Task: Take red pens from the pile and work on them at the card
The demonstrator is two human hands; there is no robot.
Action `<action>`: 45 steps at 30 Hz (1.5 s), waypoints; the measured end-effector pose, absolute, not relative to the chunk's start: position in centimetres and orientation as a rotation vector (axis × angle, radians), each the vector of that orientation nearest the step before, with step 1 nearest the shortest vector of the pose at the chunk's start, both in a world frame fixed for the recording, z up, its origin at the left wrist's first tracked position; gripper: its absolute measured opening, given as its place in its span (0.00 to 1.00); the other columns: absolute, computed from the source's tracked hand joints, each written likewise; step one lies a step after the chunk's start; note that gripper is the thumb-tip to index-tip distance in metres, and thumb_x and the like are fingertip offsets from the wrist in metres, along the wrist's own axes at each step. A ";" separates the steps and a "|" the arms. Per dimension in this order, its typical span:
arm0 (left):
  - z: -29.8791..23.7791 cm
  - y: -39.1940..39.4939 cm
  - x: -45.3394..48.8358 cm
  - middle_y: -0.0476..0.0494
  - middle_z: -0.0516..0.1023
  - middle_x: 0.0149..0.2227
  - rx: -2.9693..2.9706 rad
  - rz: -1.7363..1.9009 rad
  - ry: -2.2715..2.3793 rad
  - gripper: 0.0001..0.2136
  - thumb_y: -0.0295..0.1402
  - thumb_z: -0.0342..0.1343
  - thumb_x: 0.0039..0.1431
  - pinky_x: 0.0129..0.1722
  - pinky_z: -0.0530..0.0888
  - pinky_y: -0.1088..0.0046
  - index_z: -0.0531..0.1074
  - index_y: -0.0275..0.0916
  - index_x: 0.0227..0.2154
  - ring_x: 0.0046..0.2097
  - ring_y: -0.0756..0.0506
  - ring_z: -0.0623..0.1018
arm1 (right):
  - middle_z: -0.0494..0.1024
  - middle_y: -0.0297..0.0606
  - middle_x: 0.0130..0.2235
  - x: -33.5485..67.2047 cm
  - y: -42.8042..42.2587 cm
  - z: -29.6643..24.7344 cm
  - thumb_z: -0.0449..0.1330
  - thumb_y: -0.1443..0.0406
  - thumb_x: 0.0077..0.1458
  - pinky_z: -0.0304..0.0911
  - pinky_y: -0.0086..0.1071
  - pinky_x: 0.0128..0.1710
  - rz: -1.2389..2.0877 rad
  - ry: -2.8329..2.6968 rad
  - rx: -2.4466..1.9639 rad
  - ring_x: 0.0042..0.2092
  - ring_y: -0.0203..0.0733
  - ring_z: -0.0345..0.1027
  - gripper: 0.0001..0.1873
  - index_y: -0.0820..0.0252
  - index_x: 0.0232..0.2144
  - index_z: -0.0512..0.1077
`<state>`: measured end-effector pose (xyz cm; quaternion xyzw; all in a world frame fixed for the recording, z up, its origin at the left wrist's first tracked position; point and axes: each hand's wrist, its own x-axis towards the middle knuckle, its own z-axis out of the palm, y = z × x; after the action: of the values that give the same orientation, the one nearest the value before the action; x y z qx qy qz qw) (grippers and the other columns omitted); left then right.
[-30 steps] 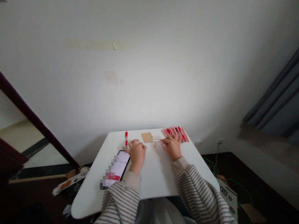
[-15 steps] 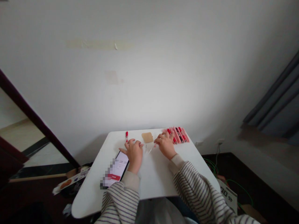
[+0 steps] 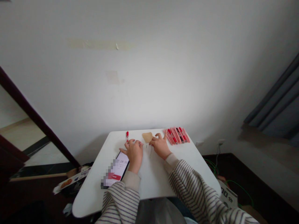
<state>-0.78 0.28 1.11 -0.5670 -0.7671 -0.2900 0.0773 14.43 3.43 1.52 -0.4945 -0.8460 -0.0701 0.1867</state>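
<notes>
My right hand [image 3: 160, 147] pinches the top end of a thin pale stick [image 3: 150, 152], which looks like a pen refill and points down toward me. My left hand [image 3: 135, 152] rests palm down with curled fingers beside the phone [image 3: 118, 171]; what lies under its fingertips is hidden. Just beyond the left fingers a red-capped pen [image 3: 127, 135] lies on the white table [image 3: 154, 180]. A small tan piece [image 3: 147, 137], like paper or card, lies between and beyond the hands.
A row of pink and red pens [image 3: 177, 136], with a dark one among them, lies at the table's far right corner. The wall [image 3: 149, 77] stands right behind the far edge. Green cables [image 3: 211, 166] and a printed box [image 3: 227, 194] are on the floor at right.
My right hand has shifted left, away from the pen row, and the thin stick now stands closer to upright in view. My left hand stays nearly in place.
</notes>
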 end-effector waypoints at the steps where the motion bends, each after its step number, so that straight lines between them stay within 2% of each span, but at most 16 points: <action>1: 1.1 0.3 -0.8 0.42 0.71 0.50 -1.701 -0.868 -2.294 0.10 0.38 0.52 0.58 0.57 0.53 0.33 0.78 0.47 0.35 0.55 0.36 0.63 | 0.79 0.32 0.44 14.5 3.4 1.5 0.54 0.68 0.60 0.15 0.67 0.59 -0.191 -2.378 -1.398 0.57 0.49 0.56 0.15 0.43 0.39 0.77; 7: 1.0 0.3 -0.9 0.42 0.71 0.49 -1.711 -0.879 -2.287 0.09 0.39 0.53 0.57 0.57 0.53 0.33 0.78 0.48 0.35 0.55 0.36 0.62 | 0.79 0.31 0.44 14.7 3.4 1.5 0.54 0.68 0.61 0.13 0.67 0.59 -0.166 -2.330 -1.385 0.56 0.49 0.56 0.15 0.42 0.41 0.77; 12: 0.9 0.3 -0.9 0.43 0.72 0.49 -1.710 -0.895 -2.282 0.08 0.38 0.54 0.57 0.58 0.53 0.34 0.78 0.48 0.35 0.55 0.36 0.63 | 0.79 0.31 0.42 14.9 3.4 1.5 0.54 0.66 0.61 0.12 0.67 0.59 -0.175 -2.324 -1.392 0.55 0.49 0.56 0.13 0.42 0.37 0.78; 20: 1.1 0.4 -0.8 0.42 0.71 0.50 -1.733 -0.868 -2.302 0.09 0.39 0.53 0.58 0.57 0.54 0.36 0.78 0.47 0.36 0.55 0.36 0.62 | 0.79 0.32 0.41 14.9 2.9 1.7 0.56 0.64 0.61 0.13 0.67 0.59 -0.193 -2.346 -1.397 0.55 0.49 0.57 0.11 0.45 0.35 0.78; 32: 1.6 0.1 -0.6 0.42 0.71 0.51 -1.754 -0.831 -2.334 0.10 0.39 0.53 0.57 0.57 0.55 0.35 0.78 0.47 0.37 0.56 0.35 0.62 | 0.79 0.33 0.41 14.5 3.3 1.6 0.55 0.65 0.61 0.14 0.68 0.59 -0.187 -2.312 -1.416 0.55 0.49 0.57 0.13 0.44 0.36 0.78; 38: 1.5 -0.1 -0.5 0.40 0.71 0.51 -1.805 -0.780 -2.296 0.12 0.39 0.53 0.57 0.57 0.57 0.36 0.76 0.46 0.42 0.56 0.35 0.64 | 0.78 0.34 0.43 15.2 2.9 1.6 0.55 0.65 0.61 0.22 0.67 0.61 -0.163 -2.223 -1.420 0.54 0.48 0.58 0.11 0.45 0.40 0.77; 41: 1.1 -0.4 -0.6 0.38 0.72 0.52 -1.858 -0.741 -2.237 0.16 0.39 0.52 0.58 0.57 0.57 0.36 0.73 0.45 0.48 0.57 0.34 0.64 | 0.76 0.36 0.47 16.4 2.2 1.3 0.56 0.64 0.60 0.32 0.61 0.63 -0.165 -2.173 -1.419 0.55 0.48 0.58 0.13 0.47 0.45 0.75; 45: 0.5 -1.2 -1.1 0.36 0.72 0.53 -1.890 -0.682 -2.198 0.21 0.38 0.52 0.56 0.57 0.55 0.34 0.67 0.43 0.53 0.58 0.34 0.64 | 0.73 0.40 0.51 18.2 1.1 0.7 0.58 0.62 0.57 0.35 0.54 0.64 -0.196 -2.186 -1.412 0.57 0.50 0.56 0.20 0.52 0.53 0.70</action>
<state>-1.09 -1.19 0.46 -0.6326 -0.7356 -0.2282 0.0815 18.18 1.15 0.73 -0.5220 -0.8082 -0.0723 0.2629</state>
